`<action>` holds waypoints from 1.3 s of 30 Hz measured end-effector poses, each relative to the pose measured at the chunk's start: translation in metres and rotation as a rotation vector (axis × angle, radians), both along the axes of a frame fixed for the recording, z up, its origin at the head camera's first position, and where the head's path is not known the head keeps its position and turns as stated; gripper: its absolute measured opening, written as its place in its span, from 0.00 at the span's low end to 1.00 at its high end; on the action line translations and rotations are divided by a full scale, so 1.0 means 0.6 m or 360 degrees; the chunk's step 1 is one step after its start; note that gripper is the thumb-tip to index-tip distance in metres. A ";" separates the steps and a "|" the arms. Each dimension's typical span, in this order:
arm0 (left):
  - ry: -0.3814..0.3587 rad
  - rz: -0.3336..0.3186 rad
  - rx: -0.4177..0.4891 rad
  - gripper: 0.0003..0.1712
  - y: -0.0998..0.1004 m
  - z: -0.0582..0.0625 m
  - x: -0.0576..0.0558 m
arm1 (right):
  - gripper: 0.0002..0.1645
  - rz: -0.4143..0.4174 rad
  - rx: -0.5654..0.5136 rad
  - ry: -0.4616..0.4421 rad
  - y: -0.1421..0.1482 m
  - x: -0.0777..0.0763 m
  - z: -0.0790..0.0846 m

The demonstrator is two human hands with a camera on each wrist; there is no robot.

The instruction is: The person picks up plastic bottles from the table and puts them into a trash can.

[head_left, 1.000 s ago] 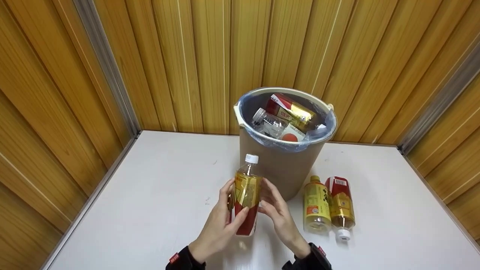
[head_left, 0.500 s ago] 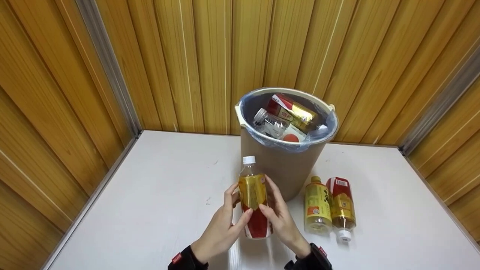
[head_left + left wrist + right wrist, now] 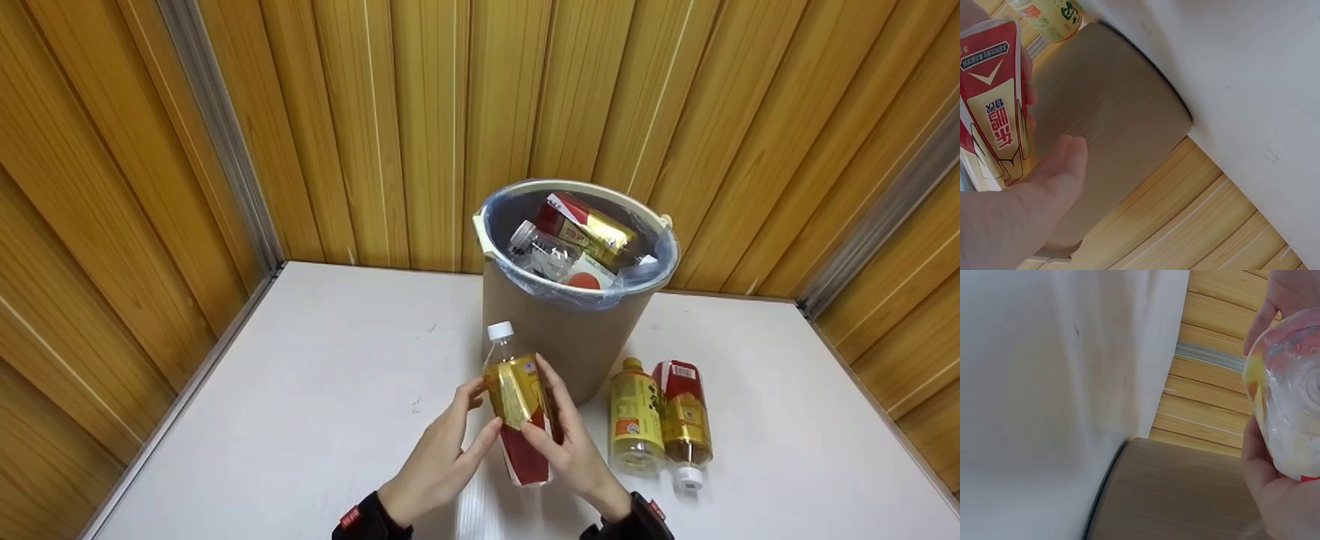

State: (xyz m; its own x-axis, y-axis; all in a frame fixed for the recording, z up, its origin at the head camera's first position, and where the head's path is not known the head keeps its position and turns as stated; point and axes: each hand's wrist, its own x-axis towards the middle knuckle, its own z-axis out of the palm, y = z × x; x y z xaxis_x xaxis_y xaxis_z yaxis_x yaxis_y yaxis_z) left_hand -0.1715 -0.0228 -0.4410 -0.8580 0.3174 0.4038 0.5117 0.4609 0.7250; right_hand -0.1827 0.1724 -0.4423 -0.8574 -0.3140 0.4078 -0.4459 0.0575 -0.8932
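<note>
A drink bottle point(image 3: 517, 412) with a white cap and a gold-and-red label is held between both hands in front of the bin, its cap leaning to the left. My right hand point(image 3: 574, 454) grips its right side, thumb across the front. On the other side, my left hand point(image 3: 442, 454) holds it between fingertips and thumb. The left wrist view shows the red-and-gold label of the bottle point(image 3: 994, 107) close up, beside the left fingers point(image 3: 1072, 154). From the right wrist, the clear base of the bottle point(image 3: 1297, 405) faces the camera.
Behind the hands stands a brown bin point(image 3: 562, 337) with a blue liner, containing bottles and a carton. To its right on the white table point(image 3: 337, 390) lie a yellow-labelled bottle point(image 3: 636, 424) and a red-and-gold bottle point(image 3: 684, 412). Wood-patterned panels point(image 3: 420, 135) enclose the table.
The bottle has turned between the hands and now leans with its cap to the left. It has moved slightly right and down, and the right thumb has come onto its front.
</note>
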 end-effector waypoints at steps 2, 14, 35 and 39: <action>0.0003 0.0014 -0.0018 0.30 -0.002 0.000 -0.002 | 0.47 0.0002 -0.0008 0.0035 0.002 0.000 0.001; 0.0111 0.0113 -0.0017 0.29 -0.019 0.026 -0.028 | 0.47 -0.0055 0.0090 0.0085 0.014 -0.002 0.029; 0.0794 0.0309 -0.0086 0.31 0.036 0.138 -0.097 | 0.43 -0.0021 -0.0052 0.0281 0.064 0.002 0.227; 0.0842 0.0337 -0.0177 0.35 0.048 0.141 -0.106 | 0.42 -0.0115 -0.0242 0.0325 0.075 -0.016 0.269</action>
